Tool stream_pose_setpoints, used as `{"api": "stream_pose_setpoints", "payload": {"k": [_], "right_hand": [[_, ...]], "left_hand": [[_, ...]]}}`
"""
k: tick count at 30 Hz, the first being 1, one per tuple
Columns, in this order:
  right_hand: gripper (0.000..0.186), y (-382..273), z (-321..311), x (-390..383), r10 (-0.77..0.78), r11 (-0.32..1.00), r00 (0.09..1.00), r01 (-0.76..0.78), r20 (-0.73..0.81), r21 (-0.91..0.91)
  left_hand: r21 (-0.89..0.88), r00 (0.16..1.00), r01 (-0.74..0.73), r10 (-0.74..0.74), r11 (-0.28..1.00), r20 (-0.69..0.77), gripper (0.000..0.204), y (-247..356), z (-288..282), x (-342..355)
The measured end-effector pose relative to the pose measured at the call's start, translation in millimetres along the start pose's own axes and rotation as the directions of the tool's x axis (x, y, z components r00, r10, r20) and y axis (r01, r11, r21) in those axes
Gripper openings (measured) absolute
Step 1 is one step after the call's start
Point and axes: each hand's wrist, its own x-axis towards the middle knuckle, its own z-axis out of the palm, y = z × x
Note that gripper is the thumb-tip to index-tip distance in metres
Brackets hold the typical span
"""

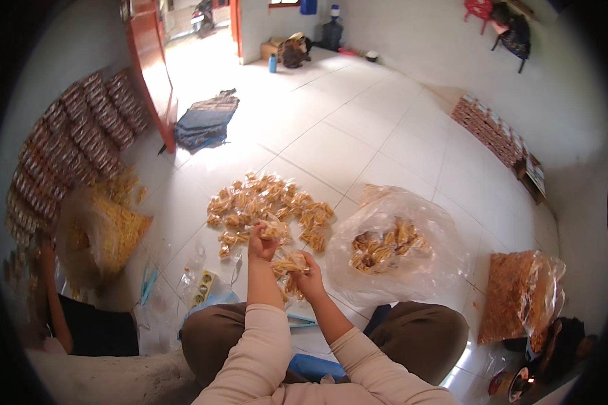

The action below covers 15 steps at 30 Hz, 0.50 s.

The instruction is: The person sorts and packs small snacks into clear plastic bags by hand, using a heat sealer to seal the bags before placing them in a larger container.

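The left hand (262, 246) grasps a clear packet (275, 231) of pale yellow snack, which is held over the near edge of the heap of small packets (271, 196) on the floor. The right hand (309, 275) grasps another clear packet (290, 262) with yellow sticks, a little nearer to the person than the heap. Whether it is only one packet in these fingers, I cannot tell. Both are held low and close together, probably so that the person can handle them without stretching.

Just to the right of the heap sits a big clear bag (446, 260), its mouth open and similar packets inside; it seems placed there to be within reach of the right arm. To the left of the heap stands a large bag of yellow snack (123, 229), perhaps shared with the co-worker, whose hand (48, 251) is seen beyond it. Between the heap and the person's knees lies a yellow socket strip (203, 289), maybe there for a powered tool. Farther right of the heap, a bag of orange-brown snack (510, 293) stands apart, likely as stock.
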Motion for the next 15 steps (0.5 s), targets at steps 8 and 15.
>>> {"api": "stream_pose_setpoints", "payload": {"k": [8,15], "right_hand": [[0.043,-167.5,-91.8,-16.8,-0.782,0.619,0.549,0.624,-0.295,-0.478],[0.059,-142.3,-178.3,-6.0,-0.478,0.840,0.585,0.086,-0.655,-0.535]], "left_hand": [[-0.086,0.771,0.294,-0.183,0.952,0.610,0.034,-71.2,174.1,-87.9],[0.626,0.696,-0.714,-0.212,-0.315,0.686,0.071,-184.7,202.5,-136.3]]}}
